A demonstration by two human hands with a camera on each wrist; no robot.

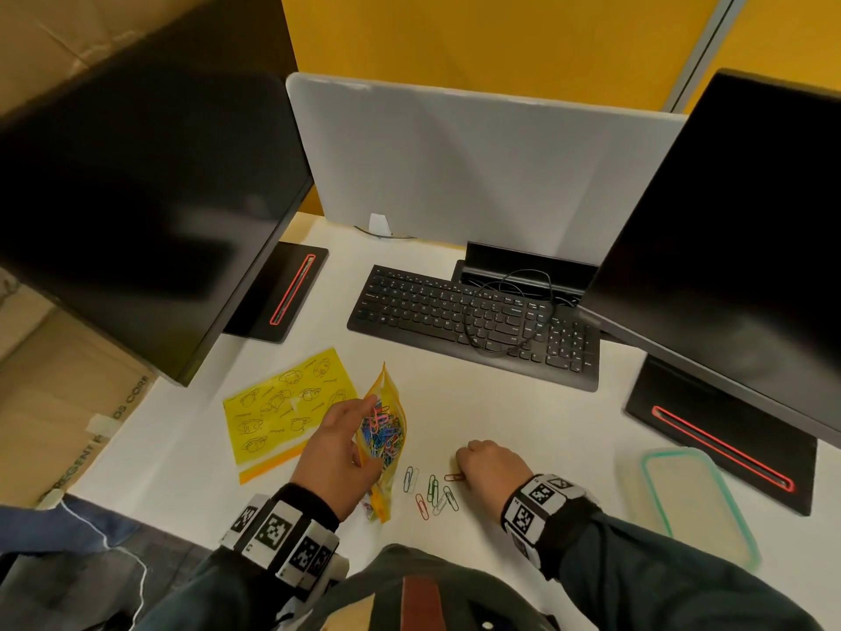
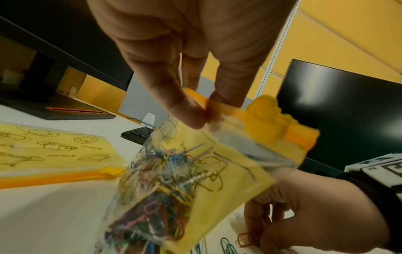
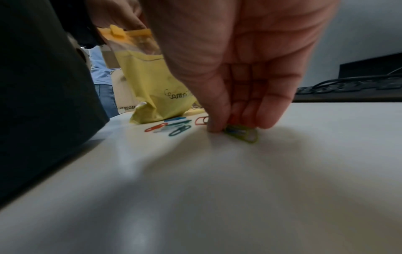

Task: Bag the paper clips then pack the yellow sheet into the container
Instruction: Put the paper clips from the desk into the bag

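Observation:
My left hand [image 1: 339, 448] pinches the open top edge of a yellow zip bag [image 1: 386, 432] and holds it upright on the white desk. The bag [image 2: 174, 189] is stuffed with coloured paper clips. My right hand [image 1: 478, 464] is down on the desk just right of the bag, its thumb and fingers pinching a few paper clips [image 3: 241, 133] against the surface. Several loose paper clips [image 1: 430, 491] lie between the two hands. The yellow sheet [image 1: 282, 407], printed with line drawings, lies flat to the left of the bag. The clear container [image 1: 691, 498] with a teal rim sits at the right.
A black keyboard [image 1: 473, 316] with a loose cable lies behind the work area. Two dark monitors [image 1: 136, 207] on black stands flank the desk, with a grey divider [image 1: 478, 170] at the back. Cardboard boxes [image 1: 59, 403] stand off the desk's left edge.

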